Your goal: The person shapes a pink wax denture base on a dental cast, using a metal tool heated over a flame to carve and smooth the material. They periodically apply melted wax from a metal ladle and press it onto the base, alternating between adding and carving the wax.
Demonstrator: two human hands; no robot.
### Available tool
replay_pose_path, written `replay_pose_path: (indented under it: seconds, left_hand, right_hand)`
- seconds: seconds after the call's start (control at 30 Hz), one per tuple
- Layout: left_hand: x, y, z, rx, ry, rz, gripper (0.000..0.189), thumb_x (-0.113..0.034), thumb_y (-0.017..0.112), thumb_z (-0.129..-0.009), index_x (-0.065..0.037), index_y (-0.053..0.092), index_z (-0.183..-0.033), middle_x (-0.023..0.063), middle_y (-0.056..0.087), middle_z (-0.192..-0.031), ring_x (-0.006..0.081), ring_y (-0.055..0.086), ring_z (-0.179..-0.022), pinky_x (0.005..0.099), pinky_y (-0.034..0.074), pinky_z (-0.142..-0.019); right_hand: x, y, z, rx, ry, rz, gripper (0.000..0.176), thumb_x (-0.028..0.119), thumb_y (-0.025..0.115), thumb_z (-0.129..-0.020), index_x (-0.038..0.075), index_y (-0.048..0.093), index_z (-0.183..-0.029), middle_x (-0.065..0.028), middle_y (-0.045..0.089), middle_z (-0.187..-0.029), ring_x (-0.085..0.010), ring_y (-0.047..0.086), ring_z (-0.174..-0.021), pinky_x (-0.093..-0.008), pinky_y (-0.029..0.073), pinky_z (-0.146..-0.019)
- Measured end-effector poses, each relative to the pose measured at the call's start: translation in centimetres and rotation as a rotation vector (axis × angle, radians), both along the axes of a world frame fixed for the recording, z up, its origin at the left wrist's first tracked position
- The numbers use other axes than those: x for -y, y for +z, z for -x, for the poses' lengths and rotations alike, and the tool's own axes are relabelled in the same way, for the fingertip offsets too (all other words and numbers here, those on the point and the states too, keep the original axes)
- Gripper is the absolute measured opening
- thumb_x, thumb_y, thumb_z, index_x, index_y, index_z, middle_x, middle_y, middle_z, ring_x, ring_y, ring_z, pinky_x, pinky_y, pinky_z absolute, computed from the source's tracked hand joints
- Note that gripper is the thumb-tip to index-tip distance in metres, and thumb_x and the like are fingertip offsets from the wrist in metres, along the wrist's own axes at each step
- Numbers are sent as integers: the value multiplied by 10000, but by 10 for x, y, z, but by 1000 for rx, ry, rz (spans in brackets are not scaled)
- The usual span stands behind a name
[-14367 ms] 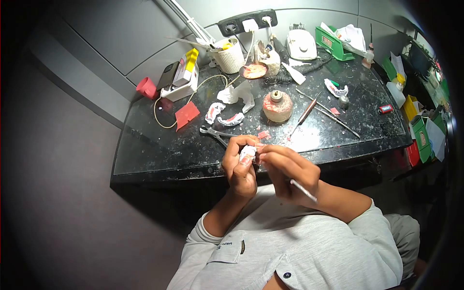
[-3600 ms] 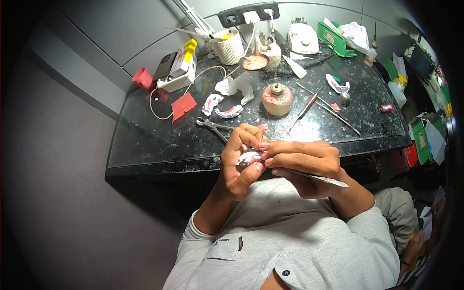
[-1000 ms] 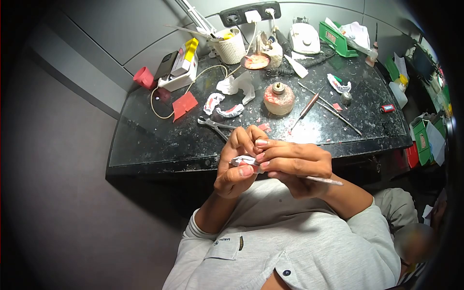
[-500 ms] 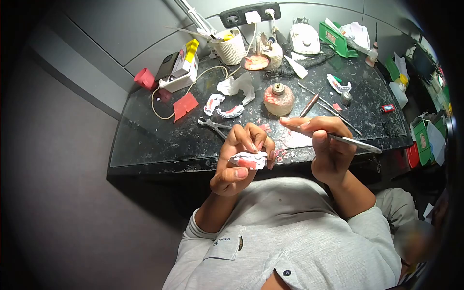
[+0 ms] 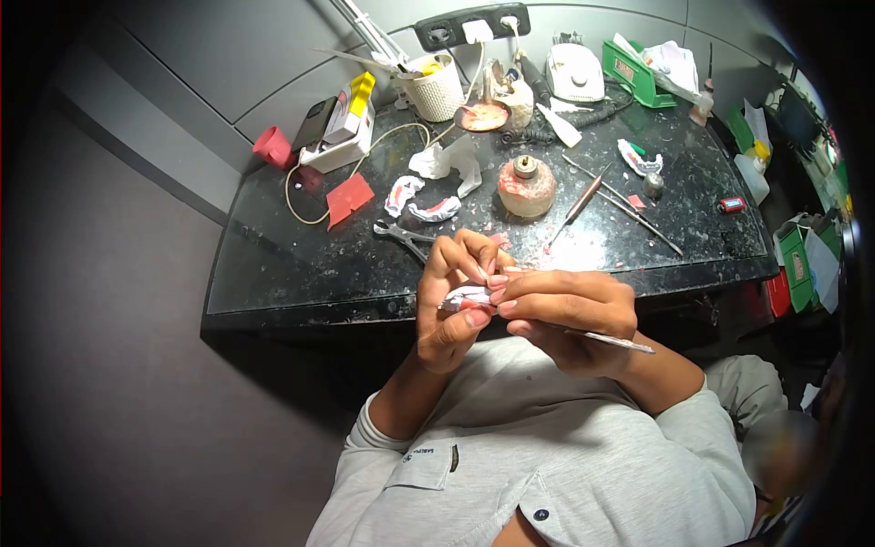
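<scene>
My left hand (image 5: 441, 330) is closed around a white dental plaster model (image 5: 463, 296) with red wax on its side, held just in front of the table edge. Fingers of my right hand (image 5: 574, 310) reach the model's right side and cover part of it. That same hand also holds a wax knife (image 5: 620, 342); its metal blade sticks out to the right below the hand, while the rest is hidden by the palm and fingers. Beyond my hands stands a round spirit burner (image 5: 526, 196), stained with red wax.
On the black table (image 5: 273, 273) lie pliers (image 5: 401, 234), a red wax sheet (image 5: 350, 201), and more dental models (image 5: 436, 211). Slim hand tools (image 5: 583, 205) rest right of the burner. Green bins (image 5: 638, 77) stand behind. Another person's blurred hand (image 5: 782, 456) shows at lower right.
My right hand has come left and down from beside the burner, and its fingers now touch the model. The wax knife moved along with it. My left hand has barely shifted.
</scene>
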State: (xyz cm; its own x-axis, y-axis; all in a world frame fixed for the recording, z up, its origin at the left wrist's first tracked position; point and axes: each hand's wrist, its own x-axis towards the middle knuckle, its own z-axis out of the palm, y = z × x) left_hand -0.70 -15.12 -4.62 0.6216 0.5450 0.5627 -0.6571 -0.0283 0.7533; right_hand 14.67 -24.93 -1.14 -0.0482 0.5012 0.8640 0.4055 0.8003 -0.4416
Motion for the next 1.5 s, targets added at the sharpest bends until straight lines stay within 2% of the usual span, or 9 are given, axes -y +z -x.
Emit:
replay_pose_path:
  seconds: [0.43, 0.8, 0.93, 1.03, 1.17, 1.27, 1.4, 1.43, 1.5]
  left_hand:
    - [1, 2, 0, -14, 64, -41, 402, -228, 662, -742, -65, 468, -1054, 106, 452, -1056, 197, 501, -995, 491, 219, -1138]
    - [-3, -3, 1, -24, 28, 3, 363, -212, 663, -749, -74, 454, -1011, 106, 430, -1036, 195, 476, -990, 434, 304, -1069]
    - [-5, -3, 2, -16, -18, 15, 355, -206, 657, -761, -64, 446, -1009, 113, 419, -1029, 206, 487, -959, 411, 392, -978]
    - [-1, 0, -3, 84, -80, 134, 336, -218, 618, -797, -36, 441, -1018, 126, 414, -998, 255, 522, -898, 367, 490, -733]
    - [-7, 2, -3, 167, -189, 260, 324, -229, 583, -844, -12, 445, -1041, 149, 439, -1012, 299, 541, -940, 411, 499, -749]
    - [-11, -2, -4, 198, -218, 310, 355, -267, 584, -870, -1, 453, -1065, 166, 462, -1030, 306, 543, -952, 422, 501, -749]
    - [-13, -3, -5, 199, -184, 334, 359, -278, 535, -912, 17, 490, -1111, 197, 508, -1050, 311, 556, -948, 430, 506, -746]
    - [-14, -3, -4, 200, -189, 331, 359, -278, 535, -912, 17, 490, -1111, 197, 508, -1050, 311, 556, -948, 430, 506, -746]
    - [-20, -2, 0, 188, -182, 459, 344, -274, 511, -923, 25, 521, -1092, 204, 532, -1034, 316, 568, -925, 432, 508, -742]
  right_hand:
    - [-1, 1, 0, 24, 13, 4, 205, 8, 775, -812, -14, 721, -1008, -169, 731, -1008, -300, 739, -943, -359, 604, -811]
    - [-10, -8, -3, 74, 5, -41, 183, 5, 765, -818, -17, 719, -994, -155, 727, -1003, -281, 738, -901, -356, 602, -793]
    - [-7, -7, -9, -48, -50, 45, 133, 18, 730, -868, -25, 711, -992, -159, 729, -982, -253, 736, -869, -335, 591, -770]
    - [-15, -9, -19, -188, -118, 9, 71, 9, 687, -904, -23, 693, -967, -154, 738, -943, -244, 732, -868, -327, 574, -778]
    - [-14, -8, -28, -500, 60, 125, 217, 142, 566, -1023, -63, 623, -1061, -203, 699, -1047, -237, 699, -1011, -344, 584, -868]
    - [-12, -4, -41, -503, -31, 180, 272, 205, 515, -1048, -56, 578, -1090, -205, 700, -1049, -232, 734, -900, -324, 620, -780]
    - [-13, 4, -60, -477, -232, 331, 281, 256, 442, -1081, 9, 557, -1016, -135, 740, -885, -176, 740, -744, -253, 584, -622]
    - [-14, 4, -67, -443, -334, 403, 270, 242, 443, -1084, 16, 568, -1006, -111, 724, -759, -133, 710, -666, -236, 529, -545]
    - [-10, 15, -81, -288, -473, 606, 298, 245, 547, -1042, 7, 597, -870, -103, 632, -587, -101, 642, -567, -257, 460, -490]
